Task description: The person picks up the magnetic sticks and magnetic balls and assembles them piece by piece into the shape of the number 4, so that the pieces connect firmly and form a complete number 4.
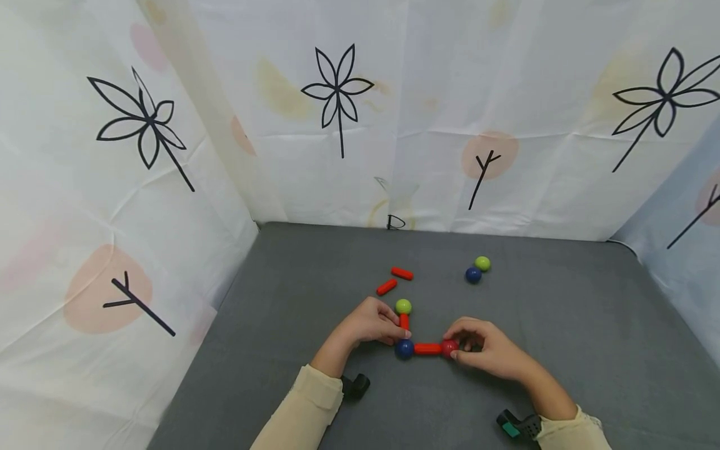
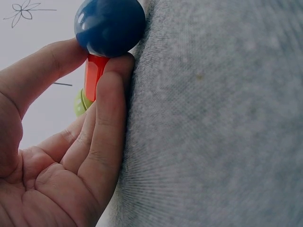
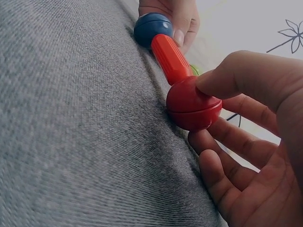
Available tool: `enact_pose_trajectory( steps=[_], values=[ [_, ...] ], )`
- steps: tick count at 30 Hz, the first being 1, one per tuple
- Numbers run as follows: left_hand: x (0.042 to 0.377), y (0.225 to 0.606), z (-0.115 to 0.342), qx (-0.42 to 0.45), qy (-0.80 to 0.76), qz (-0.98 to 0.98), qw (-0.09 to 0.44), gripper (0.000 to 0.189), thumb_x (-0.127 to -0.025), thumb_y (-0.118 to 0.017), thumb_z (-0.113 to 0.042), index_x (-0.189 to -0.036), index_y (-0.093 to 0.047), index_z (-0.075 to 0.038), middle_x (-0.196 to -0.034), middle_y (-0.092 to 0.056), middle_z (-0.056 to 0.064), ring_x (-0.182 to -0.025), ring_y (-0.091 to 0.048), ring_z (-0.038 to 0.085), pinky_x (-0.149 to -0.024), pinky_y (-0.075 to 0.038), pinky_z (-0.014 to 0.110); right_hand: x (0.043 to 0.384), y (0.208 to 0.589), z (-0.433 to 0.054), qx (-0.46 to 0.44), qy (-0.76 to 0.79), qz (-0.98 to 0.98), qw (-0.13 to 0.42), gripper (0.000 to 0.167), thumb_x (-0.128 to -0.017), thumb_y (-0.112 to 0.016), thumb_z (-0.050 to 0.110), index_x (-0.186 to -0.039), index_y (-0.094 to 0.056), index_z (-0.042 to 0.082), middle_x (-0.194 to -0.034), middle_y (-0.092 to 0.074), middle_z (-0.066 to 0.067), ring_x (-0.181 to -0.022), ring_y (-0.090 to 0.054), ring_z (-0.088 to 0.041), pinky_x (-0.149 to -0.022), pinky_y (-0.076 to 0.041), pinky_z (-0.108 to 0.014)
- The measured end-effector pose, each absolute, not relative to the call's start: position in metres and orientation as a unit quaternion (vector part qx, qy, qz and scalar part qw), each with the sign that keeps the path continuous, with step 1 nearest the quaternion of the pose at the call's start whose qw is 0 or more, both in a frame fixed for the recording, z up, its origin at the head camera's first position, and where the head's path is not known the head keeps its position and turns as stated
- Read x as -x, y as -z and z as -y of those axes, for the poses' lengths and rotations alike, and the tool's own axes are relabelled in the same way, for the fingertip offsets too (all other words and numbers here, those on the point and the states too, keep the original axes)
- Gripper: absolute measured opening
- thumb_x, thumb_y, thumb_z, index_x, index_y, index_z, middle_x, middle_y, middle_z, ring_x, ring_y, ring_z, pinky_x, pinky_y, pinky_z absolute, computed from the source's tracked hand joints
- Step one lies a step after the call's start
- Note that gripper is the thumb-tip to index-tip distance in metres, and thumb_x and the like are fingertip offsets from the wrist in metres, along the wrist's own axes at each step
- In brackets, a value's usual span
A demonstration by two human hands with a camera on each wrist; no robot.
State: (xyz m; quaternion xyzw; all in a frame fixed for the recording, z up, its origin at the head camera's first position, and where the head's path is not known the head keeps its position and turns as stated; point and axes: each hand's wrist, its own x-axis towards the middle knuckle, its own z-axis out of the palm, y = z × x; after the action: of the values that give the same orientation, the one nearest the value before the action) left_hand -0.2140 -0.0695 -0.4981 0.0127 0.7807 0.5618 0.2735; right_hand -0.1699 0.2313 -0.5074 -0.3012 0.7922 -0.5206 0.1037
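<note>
An L-shaped toy assembly lies on the table, with a blue ball (image 1: 404, 349) at its corner. From that ball one red rod (image 1: 427, 349) runs right to a red ball (image 1: 448, 348). A second red rod (image 1: 404, 321) leads away to a yellow-green ball (image 1: 403, 306). My left hand (image 1: 372, 322) pinches the blue ball where it meets the second rod, thumb on the ball; in the left wrist view its fingers (image 2: 111, 99) partly hide that rod. The red ball (image 3: 194, 105) is held between the thumb and fingertips of my right hand (image 1: 489, 350).
Two loose red rods, one (image 1: 386, 287) nearer and one (image 1: 402, 274) farther, lie beyond my left hand. Farther right, a loose blue ball (image 1: 473, 275) sits against a yellow-green ball (image 1: 482, 263). White patterned cloth (image 1: 427, 187) surrounds the grey table (image 1: 315, 269) at back and sides.
</note>
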Motion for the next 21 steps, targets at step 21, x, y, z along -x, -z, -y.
enact_pose_trajectory(
  steps=[21],
  values=[
    [0.2131, 0.4953, 0.0691, -0.012, -0.56, -0.781, 0.277, 0.022, -0.08, -0.095, -0.012, -0.091, -0.076, -0.004, -0.082, -0.079, 0.008, -0.067, -0.075, 0.016, -0.07, -0.066, 0.033, 0.1752, 0.5077, -0.2316, 0.329, 0.524, -0.779, 0.098, 0.021, -0.096, -0.072, -0.003, -0.117, -0.072, -0.001, -0.111, -0.072, -0.016, -0.087, -0.067, -0.015, -0.068, -0.057, -0.028]
  ],
)
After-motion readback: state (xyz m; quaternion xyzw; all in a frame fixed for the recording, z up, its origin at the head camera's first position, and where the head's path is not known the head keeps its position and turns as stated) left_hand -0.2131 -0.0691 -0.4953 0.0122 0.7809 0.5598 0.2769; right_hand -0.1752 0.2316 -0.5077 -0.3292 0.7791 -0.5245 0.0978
